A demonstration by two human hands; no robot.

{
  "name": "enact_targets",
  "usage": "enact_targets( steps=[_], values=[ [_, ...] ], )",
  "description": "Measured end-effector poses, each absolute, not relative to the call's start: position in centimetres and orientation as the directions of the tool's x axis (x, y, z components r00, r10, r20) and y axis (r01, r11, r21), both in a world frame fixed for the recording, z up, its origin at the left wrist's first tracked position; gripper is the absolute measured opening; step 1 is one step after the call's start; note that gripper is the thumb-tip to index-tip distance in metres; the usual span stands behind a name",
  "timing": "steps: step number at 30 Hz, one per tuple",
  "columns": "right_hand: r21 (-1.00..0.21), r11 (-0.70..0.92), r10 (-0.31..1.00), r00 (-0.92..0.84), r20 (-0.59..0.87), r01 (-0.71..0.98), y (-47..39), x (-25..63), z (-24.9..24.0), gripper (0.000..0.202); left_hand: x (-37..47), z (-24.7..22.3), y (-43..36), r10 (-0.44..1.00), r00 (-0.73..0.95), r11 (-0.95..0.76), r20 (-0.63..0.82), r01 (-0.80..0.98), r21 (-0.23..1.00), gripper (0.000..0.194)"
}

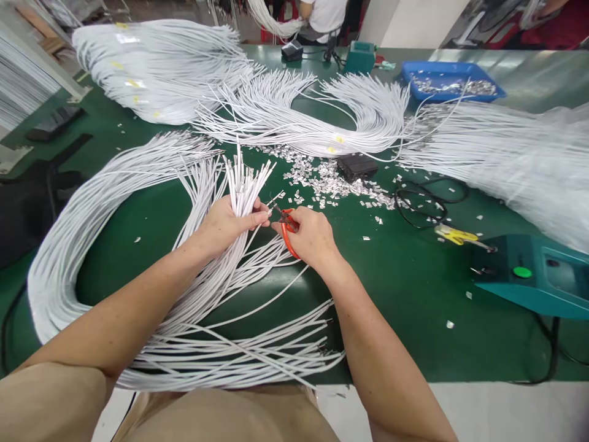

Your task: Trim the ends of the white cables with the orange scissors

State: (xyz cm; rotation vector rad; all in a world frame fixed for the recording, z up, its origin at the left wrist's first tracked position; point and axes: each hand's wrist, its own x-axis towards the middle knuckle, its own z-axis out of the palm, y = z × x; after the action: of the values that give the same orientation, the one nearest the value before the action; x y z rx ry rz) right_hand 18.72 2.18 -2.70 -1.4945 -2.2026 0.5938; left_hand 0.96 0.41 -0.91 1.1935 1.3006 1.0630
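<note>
My left hand [234, 221] is closed around a bunch of white cables [242, 190], whose ends fan upward above the fist. Between its thumb and fingers one cable end sticks out to the right, with thin dark wires at the tip. My right hand [313, 236] grips a pair of red-handled pliers or cutters [289, 230]. Their dark jaws are close to that cable end; whether they touch it I cannot tell. More white cables [59, 258] curve in a big loop on the left, and loose cable ends [294, 353] lie below my hands.
Small silvery pieces [317, 178] are scattered beyond my hands beside a black block [356, 166]. Cable bundles [156, 67] lie at the back and right. A blue tray [499, 93] holds more pieces. At right stand a teal machine [529, 288] and yellow-handled tool [458, 236]. Another person [324, 18] sits behind.
</note>
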Motion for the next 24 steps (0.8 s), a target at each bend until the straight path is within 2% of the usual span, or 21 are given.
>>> enact_targets(
  steps=[6, 11, 16, 19, 21, 24],
  values=[
    [-0.458, 0.379, 0.922, -0.369, 0.115, 0.804, 1.85, 18.59, -2.65, 0.030, 0.97, -0.95, 0.41, 0.994, 0.008, 0.104, -0.106, 0.140, 0.985, 0.031],
    [-0.450, 0.371, 0.924, -0.371, 0.092, 0.812, 1.81, 18.55, -2.36, 0.033, 0.82, -0.86, 0.48, 0.999, -0.004, 0.050, -0.051, 0.240, 0.969, 0.035],
    [-0.470, 0.381, 0.921, -0.374, 0.113, 0.796, 1.87, 18.65, -2.43, 0.032, 0.86, -0.68, 0.45, 0.994, 0.014, 0.104, -0.108, 0.168, 0.980, 0.035],
    [-0.541, 0.352, 0.927, -0.366, 0.086, 0.764, 2.04, 18.89, -2.47, 0.030, 0.85, -0.75, 0.43, 0.994, 0.012, 0.104, -0.108, 0.157, 0.982, 0.033],
    [-0.650, 0.282, 0.945, -0.321, 0.061, 0.706, 2.13, 18.98, -2.36, 0.024, 0.82, -0.81, 0.43, 0.995, -0.005, 0.095, -0.096, 0.198, 0.976, 0.031],
    [-0.870, 0.168, 0.971, -0.232, 0.064, 0.463, 2.06, 18.79, -1.91, 0.017, 0.83, -0.73, 0.43, 0.999, -0.014, 0.050, -0.048, 0.340, 0.939, 0.029]
  ],
)
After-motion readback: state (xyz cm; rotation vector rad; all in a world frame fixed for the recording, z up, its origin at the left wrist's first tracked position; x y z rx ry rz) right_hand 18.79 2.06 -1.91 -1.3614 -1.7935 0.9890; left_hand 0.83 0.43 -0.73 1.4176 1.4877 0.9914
